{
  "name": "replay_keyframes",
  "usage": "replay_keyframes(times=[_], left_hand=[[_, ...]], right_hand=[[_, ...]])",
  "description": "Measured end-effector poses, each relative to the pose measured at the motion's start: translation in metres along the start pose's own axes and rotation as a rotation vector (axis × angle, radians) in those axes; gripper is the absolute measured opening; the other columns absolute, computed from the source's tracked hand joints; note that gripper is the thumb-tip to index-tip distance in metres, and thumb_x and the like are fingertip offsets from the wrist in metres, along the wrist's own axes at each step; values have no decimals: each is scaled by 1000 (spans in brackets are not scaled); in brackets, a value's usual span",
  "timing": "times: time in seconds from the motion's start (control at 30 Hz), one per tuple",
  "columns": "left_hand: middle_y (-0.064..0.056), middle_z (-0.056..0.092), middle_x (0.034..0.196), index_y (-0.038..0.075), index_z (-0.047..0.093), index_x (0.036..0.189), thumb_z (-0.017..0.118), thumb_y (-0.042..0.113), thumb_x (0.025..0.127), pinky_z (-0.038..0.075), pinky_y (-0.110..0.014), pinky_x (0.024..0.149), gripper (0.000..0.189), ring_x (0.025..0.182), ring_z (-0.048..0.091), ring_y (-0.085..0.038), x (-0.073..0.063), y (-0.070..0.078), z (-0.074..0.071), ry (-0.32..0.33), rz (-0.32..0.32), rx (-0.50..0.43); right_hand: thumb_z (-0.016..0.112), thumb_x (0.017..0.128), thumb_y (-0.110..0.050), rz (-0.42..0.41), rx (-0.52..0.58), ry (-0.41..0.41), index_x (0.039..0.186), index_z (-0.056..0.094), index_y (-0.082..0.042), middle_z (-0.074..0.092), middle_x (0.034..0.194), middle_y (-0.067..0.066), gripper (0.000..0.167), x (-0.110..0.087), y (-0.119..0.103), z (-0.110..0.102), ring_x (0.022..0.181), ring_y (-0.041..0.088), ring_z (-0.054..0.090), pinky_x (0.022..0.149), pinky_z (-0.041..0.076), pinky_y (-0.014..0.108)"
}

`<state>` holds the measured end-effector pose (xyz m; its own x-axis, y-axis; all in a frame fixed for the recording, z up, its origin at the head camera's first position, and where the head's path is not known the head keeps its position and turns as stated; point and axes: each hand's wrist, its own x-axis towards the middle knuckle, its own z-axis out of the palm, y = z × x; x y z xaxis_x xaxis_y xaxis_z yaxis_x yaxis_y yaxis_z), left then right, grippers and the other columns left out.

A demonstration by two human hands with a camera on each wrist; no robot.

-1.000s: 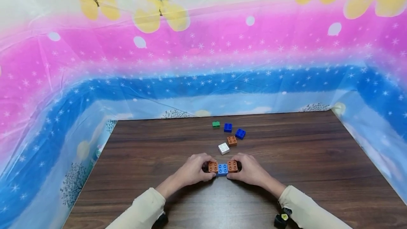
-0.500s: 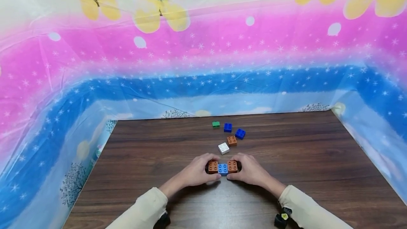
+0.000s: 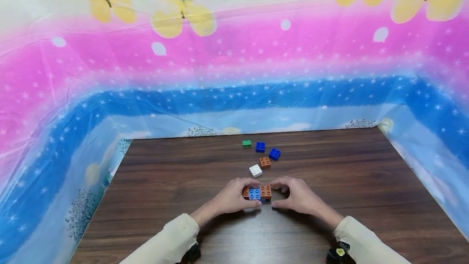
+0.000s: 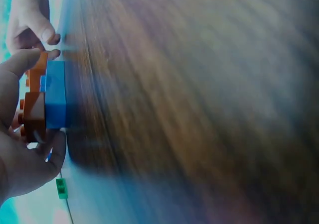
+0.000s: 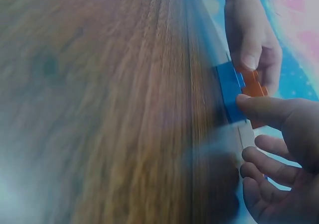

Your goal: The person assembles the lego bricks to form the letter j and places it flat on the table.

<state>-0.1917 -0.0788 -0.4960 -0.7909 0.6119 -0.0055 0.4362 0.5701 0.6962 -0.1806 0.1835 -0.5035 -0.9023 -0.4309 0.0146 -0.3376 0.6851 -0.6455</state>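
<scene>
My left hand [image 3: 234, 196] grips the left end of a small toy-brick build. The build has a blue brick [image 3: 254, 193] at the bottom, its studs showing between two orange-brown bricks. Of these, the right orange-brown brick [image 3: 265, 191] is in plain sight, while left fingers partly cover the left orange-brown brick [image 3: 246, 192]. Thumb and fingers span the blue brick [image 4: 56, 94] in the left wrist view. My right hand [image 3: 302, 196] is just right of the build, thumb and fingers spread apart and holding nothing. In the right wrist view its thumb overlaps the build; touch there is unclear.
Beyond the hands lie a loose white brick [image 3: 255, 170], an orange-brown brick [image 3: 265, 162], two dark blue bricks, one [image 3: 275, 154] nearer than the other [image 3: 260, 147], and a green brick [image 3: 246, 143]. A printed cloth [image 3: 234, 97] walls the dark wooden table [image 3: 165, 166] behind and at the sides.
My right hand has let go of the build's right end and moved slightly right. My left hand has slid further over the left orange-brown brick. The view has shifted slightly.
</scene>
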Motion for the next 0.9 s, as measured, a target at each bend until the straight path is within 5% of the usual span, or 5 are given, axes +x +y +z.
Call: replay_keyframes(times=[0.9], left_hand=[[1,74,119,16,75,124,85,39,84,45,-41,97,47,104,63,-14,10,1,14,110,-19,43]], right_hand=[[85,85,-30,63,18,160,115,74,-19,71,108,-6,33,-3,13,-19,90,10,64,77,55,35]])
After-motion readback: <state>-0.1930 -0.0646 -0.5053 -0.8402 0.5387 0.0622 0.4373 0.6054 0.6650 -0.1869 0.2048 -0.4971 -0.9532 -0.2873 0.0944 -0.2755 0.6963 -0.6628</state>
